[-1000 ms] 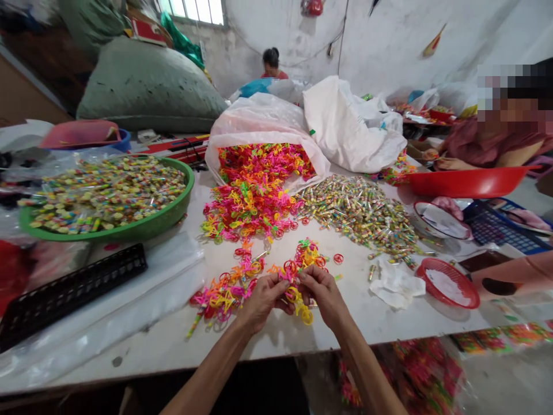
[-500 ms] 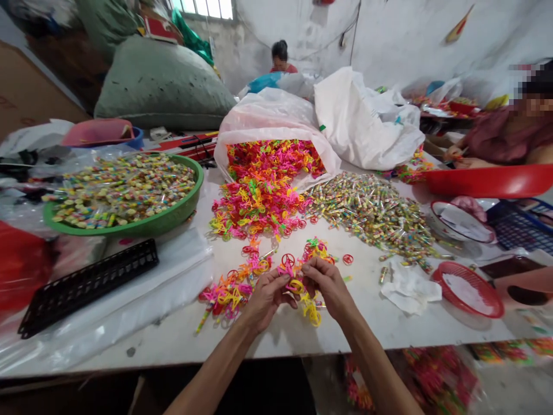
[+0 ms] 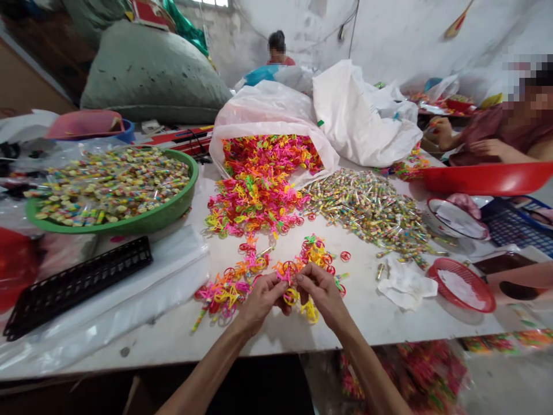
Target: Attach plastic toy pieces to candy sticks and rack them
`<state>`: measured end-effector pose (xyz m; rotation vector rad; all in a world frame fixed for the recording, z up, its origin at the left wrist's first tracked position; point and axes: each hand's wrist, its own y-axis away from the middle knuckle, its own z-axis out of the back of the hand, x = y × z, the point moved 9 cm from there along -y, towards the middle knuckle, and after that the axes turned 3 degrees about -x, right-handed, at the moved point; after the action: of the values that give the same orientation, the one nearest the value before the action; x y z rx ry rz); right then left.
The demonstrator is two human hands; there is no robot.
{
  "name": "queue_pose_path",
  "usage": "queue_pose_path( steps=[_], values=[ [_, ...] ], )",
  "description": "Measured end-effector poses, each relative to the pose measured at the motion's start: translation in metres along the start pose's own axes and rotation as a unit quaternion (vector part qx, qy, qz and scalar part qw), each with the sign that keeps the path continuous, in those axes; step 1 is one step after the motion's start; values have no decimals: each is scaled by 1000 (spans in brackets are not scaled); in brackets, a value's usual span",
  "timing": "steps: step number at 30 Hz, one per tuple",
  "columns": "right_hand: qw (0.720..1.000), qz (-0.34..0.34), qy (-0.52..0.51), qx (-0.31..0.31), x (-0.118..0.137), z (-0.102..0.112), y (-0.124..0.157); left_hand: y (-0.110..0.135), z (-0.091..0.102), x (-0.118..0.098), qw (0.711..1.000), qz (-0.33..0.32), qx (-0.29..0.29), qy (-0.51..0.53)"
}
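Observation:
My left hand (image 3: 261,301) and my right hand (image 3: 322,293) meet over the white table (image 3: 276,340), fingertips pinching a tangle of neon plastic charms (image 3: 298,276). Among them are red ring shapes and yellow loops. A looser spill of pink, orange and yellow charms (image 3: 228,294) lies just left of my left hand. Farther ahead, a large heap of the same charms (image 3: 259,190) pours from a white plastic sack (image 3: 268,112). A spread of small candy tubes (image 3: 367,213) lies to its right.
A green basket (image 3: 129,226) of wrapped sweets and a black plastic rack (image 3: 78,288) sit left on plastic sheeting. A red basin (image 3: 484,178) and a small red basket (image 3: 462,285) stand right. One co-worker (image 3: 488,135) sits at the right, another (image 3: 276,52) at the back.
The view has shifted slightly. My hands remain together, and the red ring charm has dropped from above my fingers to my fingertips. The co-worker's hands at right have moved.

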<state>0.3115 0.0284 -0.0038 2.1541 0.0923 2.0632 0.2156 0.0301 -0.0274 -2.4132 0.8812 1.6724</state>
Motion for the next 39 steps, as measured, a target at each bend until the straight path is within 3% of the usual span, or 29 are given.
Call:
queue_pose_path(
  steps=[4,7,8,10,12,14,16,18,21,24,26,28,30,31,32,33,36,37,39],
  values=[
    [999,1,45,-8,-5,-2,-7,-3,10,2,994,5,-12,-106],
    [989,42,136,-26,1,6,-16,-14,26,-20,958,-41,-38,-281],
    [977,79,196,-40,9,10,-18,-20,35,-35,931,-78,-69,-350],
    [929,168,322,-72,30,16,-16,-30,58,-67,848,-131,-165,-487],
    [872,239,416,-100,47,20,-10,-44,83,-87,744,-103,-251,-611],
    [839,259,467,-108,52,28,-8,-65,101,-88,653,-39,-252,-713],
    [823,233,507,-102,48,48,-17,-86,110,-80,612,-13,-212,-761],
    [799,156,567,-122,40,88,-35,-99,120,-75,602,2,-202,-772],
    [740,17,644,-192,33,171,-57,-105,130,-74,615,-3,-191,-765],
    [714,-42,665,-215,30,229,-69,-92,141,-87,669,-20,-228,-707],
    [713,-56,667,-211,26,247,-73,-76,144,-95,759,-52,-264,-593],
    [721,-48,660,-207,23,247,-74,-60,138,-89,877,-69,-258,-398],
    [736,-26,644,-206,24,234,-73,-50,117,-70,961,-32,-206,-180],
    [743,-13,637,-205,26,222,-71,-46,101,-56,980,6,-173,-94],
    [760,1,619,-196,26,206,-68,-41,87,-45,986,34,-161,-19],
    [796,14,581,-171,24,185,-64,-37,72,-36,985,53,-155,43],
    [950,30,312,-8,12,102,-46,-31,39,-12,968,70,-175,163],
    [977,22,209,38,10,76,-37,-29,32,-5,962,73,-186,188],
    [996,-7,70,63,7,41,-21,-27,22,5,951,74,-202,223]
  ],
)
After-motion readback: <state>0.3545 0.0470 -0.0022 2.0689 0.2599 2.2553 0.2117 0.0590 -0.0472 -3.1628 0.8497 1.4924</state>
